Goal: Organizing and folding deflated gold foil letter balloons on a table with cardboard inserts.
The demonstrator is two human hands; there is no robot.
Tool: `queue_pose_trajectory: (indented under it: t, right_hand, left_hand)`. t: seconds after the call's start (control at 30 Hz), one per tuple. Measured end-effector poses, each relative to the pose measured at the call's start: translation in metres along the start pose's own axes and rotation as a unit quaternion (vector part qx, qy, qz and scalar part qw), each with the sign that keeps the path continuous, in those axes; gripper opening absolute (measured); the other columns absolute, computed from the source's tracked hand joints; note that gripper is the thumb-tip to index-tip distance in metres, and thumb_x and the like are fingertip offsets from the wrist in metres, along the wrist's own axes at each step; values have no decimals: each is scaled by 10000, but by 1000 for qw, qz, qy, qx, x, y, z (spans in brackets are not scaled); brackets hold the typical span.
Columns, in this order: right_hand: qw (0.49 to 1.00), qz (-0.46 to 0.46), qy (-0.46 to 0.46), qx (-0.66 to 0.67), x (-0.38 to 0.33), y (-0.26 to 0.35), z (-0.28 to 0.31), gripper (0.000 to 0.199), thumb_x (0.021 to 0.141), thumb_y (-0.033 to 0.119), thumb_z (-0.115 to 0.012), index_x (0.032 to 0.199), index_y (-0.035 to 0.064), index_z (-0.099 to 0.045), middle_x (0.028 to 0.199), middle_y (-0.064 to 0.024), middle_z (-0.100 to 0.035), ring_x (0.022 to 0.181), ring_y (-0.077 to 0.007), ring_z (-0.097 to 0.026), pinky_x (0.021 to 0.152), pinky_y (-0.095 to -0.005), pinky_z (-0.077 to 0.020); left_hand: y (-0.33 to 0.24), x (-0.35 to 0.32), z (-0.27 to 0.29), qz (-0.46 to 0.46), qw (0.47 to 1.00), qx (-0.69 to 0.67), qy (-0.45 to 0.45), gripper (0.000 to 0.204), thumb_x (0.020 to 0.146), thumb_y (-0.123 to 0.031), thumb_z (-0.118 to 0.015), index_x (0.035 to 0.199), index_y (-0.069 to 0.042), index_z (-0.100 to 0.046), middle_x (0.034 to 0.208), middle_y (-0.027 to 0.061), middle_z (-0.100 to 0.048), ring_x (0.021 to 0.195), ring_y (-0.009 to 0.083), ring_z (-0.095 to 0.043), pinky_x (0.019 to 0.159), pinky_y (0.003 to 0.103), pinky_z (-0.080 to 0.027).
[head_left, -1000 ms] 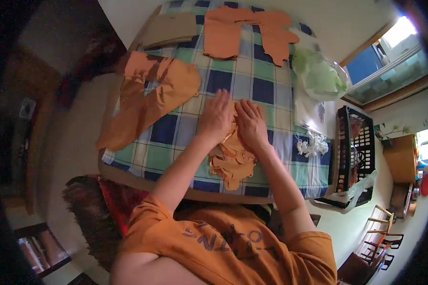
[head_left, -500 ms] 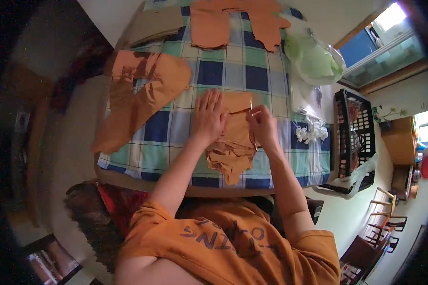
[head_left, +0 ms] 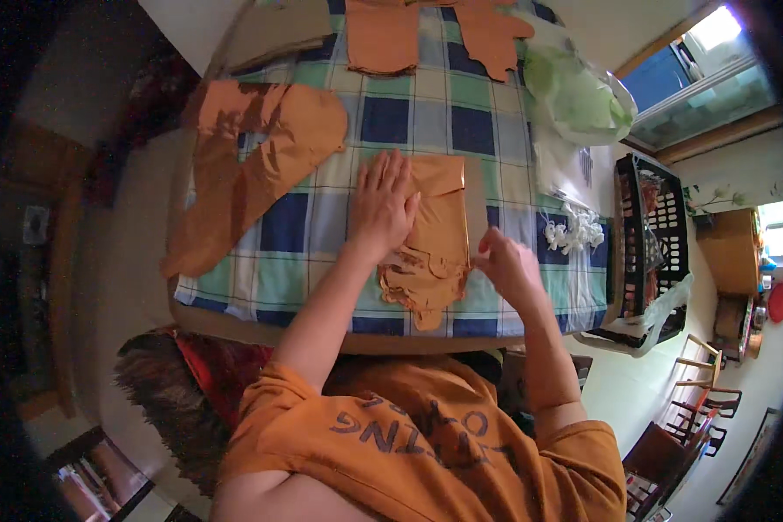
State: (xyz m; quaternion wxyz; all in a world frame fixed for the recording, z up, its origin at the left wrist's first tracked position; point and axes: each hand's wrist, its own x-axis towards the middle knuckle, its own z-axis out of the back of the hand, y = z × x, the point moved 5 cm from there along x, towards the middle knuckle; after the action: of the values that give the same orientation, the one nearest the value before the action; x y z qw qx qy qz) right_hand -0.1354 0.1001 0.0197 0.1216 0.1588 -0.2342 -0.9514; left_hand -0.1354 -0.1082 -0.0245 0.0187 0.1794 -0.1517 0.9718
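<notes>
Your left hand (head_left: 383, 207) lies flat, fingers spread, pressing on the folded copper-coloured foil piece (head_left: 433, 239) that sits near the front edge of the counter (head_left: 322, 226), on its blue, green and white checked cloth. Your right hand (head_left: 506, 265) hovers just beside the foil's right edge with its fingers curled together; you cannot tell whether it pinches the foil or is merely closed. A larger crumpled sheet of the same foil (head_left: 252, 165) lies well apart to the left, and more flat pieces (head_left: 383, 35) rest at the far end. A black crate (head_left: 648, 244) stands to the right, beside a clump of white string (head_left: 572, 233).
</notes>
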Motion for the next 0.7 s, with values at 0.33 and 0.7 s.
queue_pose_trajectory:
  t: [0.33,0.7]
  right_hand:
    - [935,262,-201,-131,79,37,-38,506,930,239,-478,1391,55,-379,1437,-154,-378,1356,-309,-315,1104,-470,-222]
    - [946,235,-163,-155,70,30,-28,523,944,265,-454,1415,69,-338,1453,-141,-361,1380,-285,-275,1125,-440,-189]
  left_hand:
    - [-4,0,6,-6,1000,0,12,548,916,-317,-493,1374,-38,-382,1462,127,-334,1372,293,-269,1124,483,-184]
    - [8,-13,3,34,999,14,18,620,912,-383,-492,1411,-53,-326,1500,105,-274,1396,248,-233,1121,530,-123]
